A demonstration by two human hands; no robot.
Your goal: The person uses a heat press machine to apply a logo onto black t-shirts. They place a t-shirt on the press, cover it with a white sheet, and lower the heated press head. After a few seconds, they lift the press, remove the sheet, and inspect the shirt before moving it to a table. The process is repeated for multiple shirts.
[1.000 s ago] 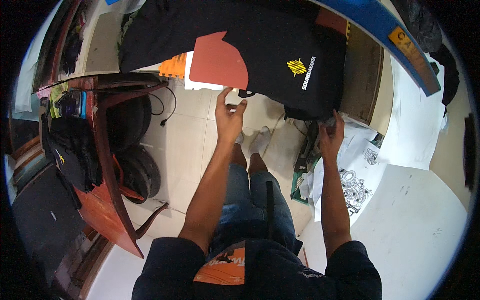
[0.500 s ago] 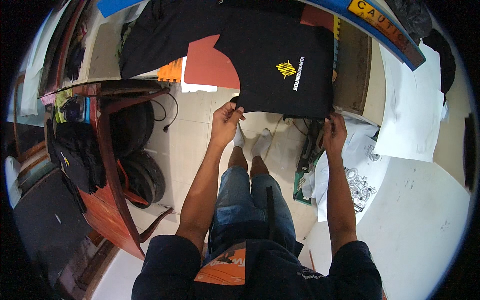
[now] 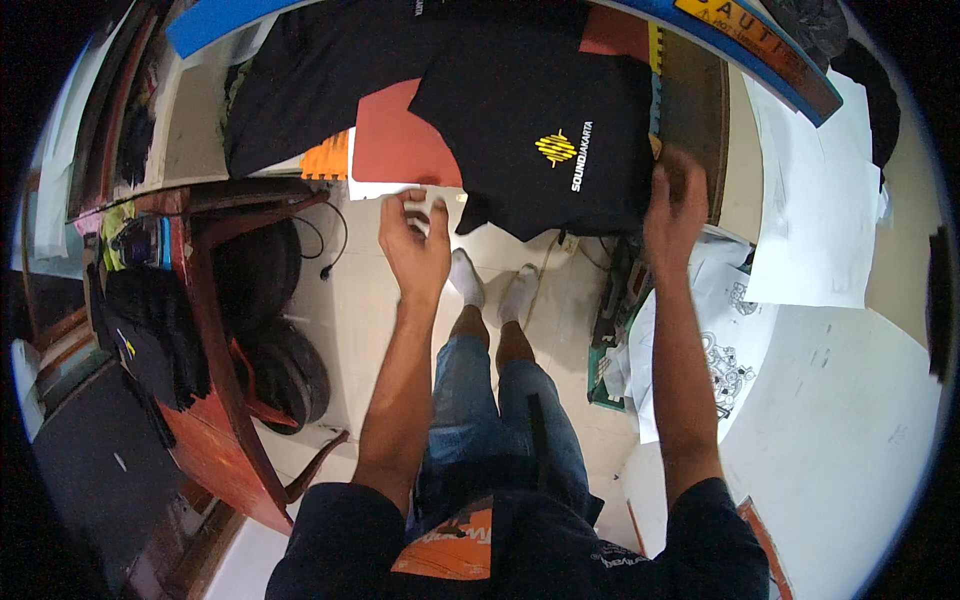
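A black T-shirt point(image 3: 520, 130) with a small yellow wave-like print and white lettering lies over a padded reddish board point(image 3: 400, 135). Its lower edge hangs past the front, slightly wavy. My left hand point(image 3: 415, 245) is off the cloth, thumb and fingers apart, just below the white sheet point(image 3: 375, 190) under the board. At the shirt's right edge is my right hand point(image 3: 674, 210), thumb and fingers spread and somewhat blurred; nothing shows gripped in it. More black cloth point(image 3: 310, 90) with a bit of print lies to the left of the board.
A curved blue bar point(image 3: 235, 20) with a yellow warning label point(image 3: 725, 25) arches over the far side. White paper sheets point(image 3: 810, 200) and printed drawings point(image 3: 725, 375) lie on the right. Left stands a reddish wooden frame point(image 3: 225, 350) with black cloth point(image 3: 155, 335) over it; a cable plug hangs nearby.
My left hand has let go of the shirt's lower left corner and moved left. My right hand has left the lower right corner and moved up along the right edge. The view shifted slightly.
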